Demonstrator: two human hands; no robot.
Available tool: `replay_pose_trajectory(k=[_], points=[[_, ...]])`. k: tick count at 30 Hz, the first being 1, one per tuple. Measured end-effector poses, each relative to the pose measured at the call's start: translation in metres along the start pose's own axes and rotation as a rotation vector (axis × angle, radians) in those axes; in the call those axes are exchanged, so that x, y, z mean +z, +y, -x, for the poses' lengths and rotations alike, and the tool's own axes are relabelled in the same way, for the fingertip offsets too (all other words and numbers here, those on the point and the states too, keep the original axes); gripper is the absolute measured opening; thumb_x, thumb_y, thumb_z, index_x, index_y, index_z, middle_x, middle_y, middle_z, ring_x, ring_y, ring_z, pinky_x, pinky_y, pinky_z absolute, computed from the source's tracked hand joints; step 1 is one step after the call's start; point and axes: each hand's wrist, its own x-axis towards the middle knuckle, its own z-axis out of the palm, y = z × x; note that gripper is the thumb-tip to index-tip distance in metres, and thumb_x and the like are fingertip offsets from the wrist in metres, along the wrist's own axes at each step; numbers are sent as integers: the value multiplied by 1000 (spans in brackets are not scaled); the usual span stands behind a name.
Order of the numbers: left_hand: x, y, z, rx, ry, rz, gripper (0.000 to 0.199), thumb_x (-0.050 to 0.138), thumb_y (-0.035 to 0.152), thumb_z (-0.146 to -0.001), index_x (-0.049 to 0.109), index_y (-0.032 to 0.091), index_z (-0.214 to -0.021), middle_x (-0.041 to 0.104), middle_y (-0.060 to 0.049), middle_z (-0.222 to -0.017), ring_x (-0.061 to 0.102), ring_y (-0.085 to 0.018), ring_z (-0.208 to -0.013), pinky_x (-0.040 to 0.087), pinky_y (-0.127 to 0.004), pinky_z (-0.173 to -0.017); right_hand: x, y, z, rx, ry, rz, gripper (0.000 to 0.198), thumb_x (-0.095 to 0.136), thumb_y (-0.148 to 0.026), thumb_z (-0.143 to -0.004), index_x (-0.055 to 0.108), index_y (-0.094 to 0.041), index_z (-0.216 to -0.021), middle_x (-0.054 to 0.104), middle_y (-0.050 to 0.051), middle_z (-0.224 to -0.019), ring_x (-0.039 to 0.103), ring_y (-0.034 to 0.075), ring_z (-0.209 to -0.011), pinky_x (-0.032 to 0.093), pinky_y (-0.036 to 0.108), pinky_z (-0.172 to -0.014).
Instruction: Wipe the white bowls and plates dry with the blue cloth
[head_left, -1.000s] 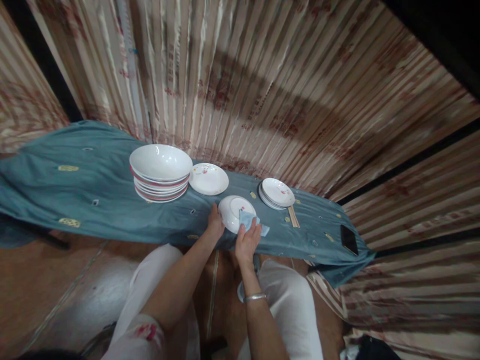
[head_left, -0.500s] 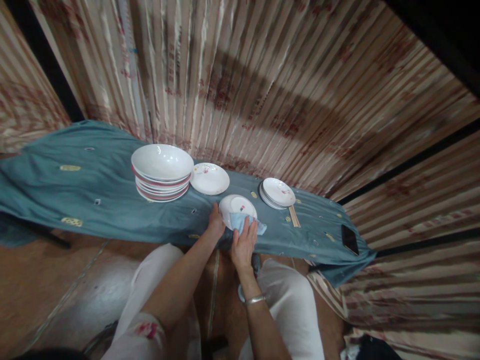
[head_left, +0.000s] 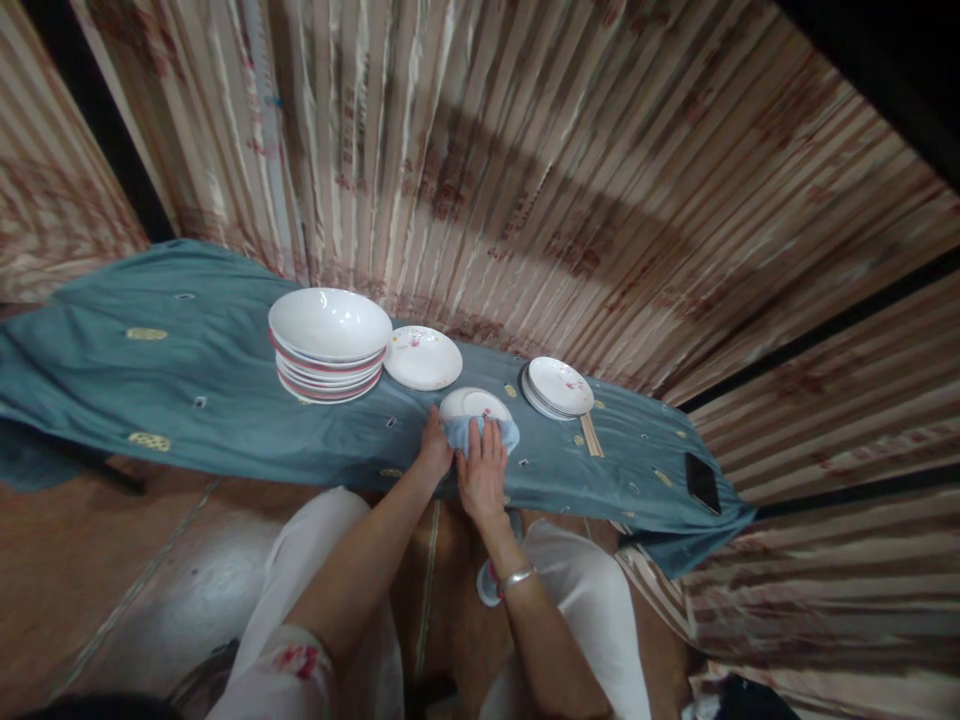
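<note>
A white plate (head_left: 459, 402) is tipped up near the table's front edge, its underside with a small printed mark facing me. My left hand (head_left: 435, 447) grips the plate by its left rim, thumb up along the edge. My right hand (head_left: 482, 472) presses a light blue cloth (head_left: 510, 433) against the plate's underside, fingers laid over the cloth. Just behind is a flat white plate with a flower print (head_left: 424, 358). To its left stands a stack of dishes (head_left: 330, 375) topped by a large white bowl (head_left: 330, 322).
A stack of small plates (head_left: 559, 387) sits to the right, with wooden chopsticks (head_left: 592, 436) beside it. A black phone (head_left: 702, 482) lies near the right end of the green tablecloth (head_left: 225, 430). Striped curtains (head_left: 480, 180) hang right behind the table.
My right hand has slid the cloth to the left across the plate's underside. The left hand keeps its hold on the rim.
</note>
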Motion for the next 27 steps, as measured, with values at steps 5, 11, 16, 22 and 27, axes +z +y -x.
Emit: replay_pose_trajectory(k=[5,11,16,22,27], points=[[3,0,3,32,58,-22,38,39,37,-96,66,12,-88,73,-9,-80,70,-20,-89,53,-29,-85,-11,-1,-15,-124,-113,3,53,38,-20,-94,34,-14,-147,27,16,-156,18,28,-145,26,51,-111],[0,0,1,77,112,-40,30,43,33,-95,65,16,-84,72,-5,-76,68,-19,-94,50,-28,-90,-17,-3,-36,-182,-200,-14,52,40,-23,-95,37,-15,-146,29,16,-155,22,29,-144,27,50,-111],[-3,-1,-3,85,119,-42,26,48,33,-93,66,16,-87,73,-5,-81,68,-18,-94,49,-28,-90,-15,-6,-52,-147,-228,-21,52,40,-30,-96,37,-12,-145,32,19,-153,25,30,-142,28,50,-110],[-4,-2,-3,46,72,-25,29,48,36,-92,67,14,-94,74,-9,-88,69,-20,-93,51,-30,-87,-15,-5,-67,-110,-283,-38,57,41,-37,-96,33,-12,-147,31,20,-153,24,31,-143,27,51,-110],[-4,-1,-1,22,2,0,33,41,34,-96,67,14,-95,73,-10,-94,67,-19,-99,50,-29,-90,-19,-5,-78,-70,-352,-46,61,41,-40,-96,29,-11,-149,25,23,-154,20,34,-144,26,54,-110]])
